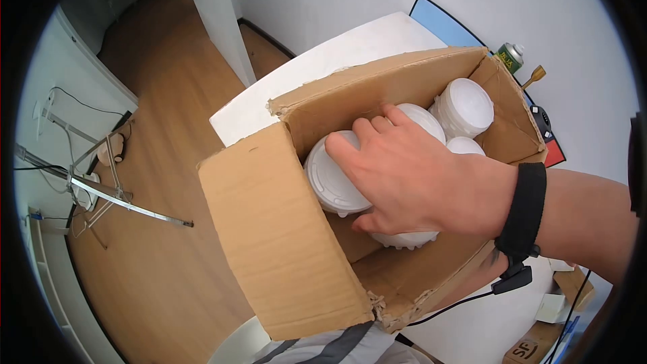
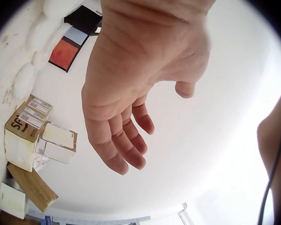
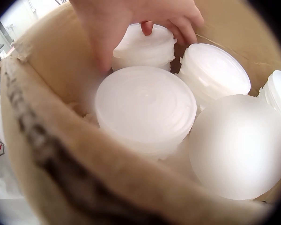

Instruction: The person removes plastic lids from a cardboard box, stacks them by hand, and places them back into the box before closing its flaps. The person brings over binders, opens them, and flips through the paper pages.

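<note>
Inside an open cardboard box (image 1: 296,229) stand several white lidded tubs. My right hand (image 1: 411,168) reaches in from the right and grips the leftmost tub (image 1: 330,178). The right wrist view has the thumb down one side of this tub (image 3: 143,51), with the other fingers bent over its lid and far side. A second tub (image 3: 145,110) stands nearer the wrist, partly covered by the hand in the head view. My left hand (image 2: 131,89) hangs with loosely bent fingers over a white table, holding nothing; in the head view it is hidden.
The box stands on a white table (image 1: 323,61). Behind it are a spray can (image 1: 510,57), a brush (image 1: 534,75) and a blue panel (image 1: 438,23). Small cartons (image 2: 28,124) lie to one side. A metal stand (image 1: 121,195) is on the wooden floor at left.
</note>
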### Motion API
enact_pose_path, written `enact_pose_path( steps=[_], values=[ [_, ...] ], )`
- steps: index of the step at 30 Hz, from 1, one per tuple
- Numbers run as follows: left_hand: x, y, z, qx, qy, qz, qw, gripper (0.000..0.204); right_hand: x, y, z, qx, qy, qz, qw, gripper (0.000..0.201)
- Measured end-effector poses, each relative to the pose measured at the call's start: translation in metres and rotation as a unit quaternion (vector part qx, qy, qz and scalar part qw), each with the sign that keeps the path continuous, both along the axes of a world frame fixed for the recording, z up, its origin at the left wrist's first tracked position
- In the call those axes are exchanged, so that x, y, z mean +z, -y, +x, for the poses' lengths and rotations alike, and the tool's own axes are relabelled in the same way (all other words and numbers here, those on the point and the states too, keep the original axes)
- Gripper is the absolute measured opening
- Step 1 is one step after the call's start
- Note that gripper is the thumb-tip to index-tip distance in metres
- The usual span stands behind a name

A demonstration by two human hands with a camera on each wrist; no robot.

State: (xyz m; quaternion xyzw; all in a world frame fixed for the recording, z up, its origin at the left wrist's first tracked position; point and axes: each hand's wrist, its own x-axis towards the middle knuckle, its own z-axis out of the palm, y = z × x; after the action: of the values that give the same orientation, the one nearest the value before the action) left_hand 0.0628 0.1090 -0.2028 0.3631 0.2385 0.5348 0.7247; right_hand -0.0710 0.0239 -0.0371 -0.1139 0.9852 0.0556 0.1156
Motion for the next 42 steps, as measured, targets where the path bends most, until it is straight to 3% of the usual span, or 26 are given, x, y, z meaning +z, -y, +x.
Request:
enact_pose_path(
  steps=[5,8,14,16,18,20,22,23,24,25,26,27,28,29,30,31,33,35,37,40,42],
  values=[
    [-0.011,0.001,-0.003,0.04,-0.101,0.006,0.994,0.061,0.005,-0.002,-0.004,0.004,-0.023,-0.019,1.0,0.069],
    [-0.018,0.004,0.009,0.05,-0.151,0.012,0.987,0.056,0.005,0.0,-0.005,-0.041,0.037,-0.042,0.998,0.07],
    [-0.004,-0.008,0.002,0.112,-0.263,0.056,0.957,0.047,0.012,-0.007,-0.001,0.047,-0.009,0.023,0.999,0.069],
    [0.009,-0.021,-0.001,0.142,-0.293,0.085,0.942,0.044,0.027,-0.007,0.0,0.02,0.02,-0.035,0.999,0.061],
    [0.026,-0.035,-0.004,0.173,-0.317,0.112,0.926,0.041,0.067,-0.007,0.002,-0.09,0.109,-0.119,0.983,0.052],
    [0.04,-0.048,-0.001,0.194,-0.338,0.139,0.91,0.038,0.111,-0.013,0.021,-0.095,0.058,-0.145,0.983,0.047],
    [0.055,-0.059,0.014,0.201,-0.354,0.173,0.897,0.036,0.146,-0.026,0.048,-0.125,-0.147,-0.248,0.949,0.031],
    [0.062,-0.065,0.027,0.199,-0.36,0.193,0.891,0.034,0.148,-0.042,0.076,-0.056,-0.312,-0.232,0.92,0.026],
    [0.07,-0.07,0.043,0.194,-0.364,0.217,0.885,0.033,0.15,-0.061,0.1,-0.048,-0.374,-0.235,0.896,0.025],
    [0.081,-0.076,0.061,0.186,-0.366,0.242,0.879,0.031,0.158,-0.08,0.131,-0.072,-0.411,-0.176,0.892,0.024],
    [0.094,-0.077,0.088,0.177,-0.366,0.269,0.873,0.03,0.156,-0.089,0.167,-0.165,-0.431,-0.17,0.871,0.022],
    [0.107,-0.056,0.082,0.311,-0.489,0.237,0.78,0.007,0.144,-0.103,0.203,-0.243,-0.456,-0.15,0.843,0.02],
    [0.103,-0.054,0.077,0.373,-0.509,0.265,0.729,0.011,0.122,-0.115,0.232,-0.299,-0.516,-0.152,0.788,0.014],
    [0.1,-0.061,0.065,0.42,-0.522,0.273,0.69,0.013,0.102,-0.139,0.262,-0.368,-0.513,-0.131,0.764,0.014],
    [0.097,-0.064,0.058,0.402,-0.541,0.26,0.692,0.027,0.089,-0.141,0.289,-0.453,-0.468,-0.059,0.756,0.014],
    [0.092,-0.064,0.055,0.391,-0.548,0.257,0.693,0.029,0.088,-0.14,0.294,-0.453,-0.488,-0.083,0.742,0.014],
    [0.085,-0.067,0.05,0.378,-0.554,0.264,0.693,0.031,0.032,-0.164,0.344,-0.535,-0.395,-0.06,0.745,0.015],
    [0.077,-0.071,0.046,0.349,-0.627,0.198,0.668,0.037,-0.028,-0.191,0.382,-0.548,-0.346,-0.026,0.761,0.022],
    [0.063,-0.074,0.048,0.33,-0.656,0.18,0.655,0.046,-0.059,-0.2,0.393,-0.57,-0.306,-0.053,0.76,0.034],
    [0.025,-0.075,0.051,0.321,-0.699,0.171,0.615,0.058,-0.087,-0.222,0.398,-0.643,-0.274,0.02,0.715,0.067],
    [0.009,-0.082,0.045,0.319,-0.73,0.186,0.575,0.066,-0.099,-0.243,0.406,-0.656,-0.296,0.053,0.693,0.069]
  ],
)
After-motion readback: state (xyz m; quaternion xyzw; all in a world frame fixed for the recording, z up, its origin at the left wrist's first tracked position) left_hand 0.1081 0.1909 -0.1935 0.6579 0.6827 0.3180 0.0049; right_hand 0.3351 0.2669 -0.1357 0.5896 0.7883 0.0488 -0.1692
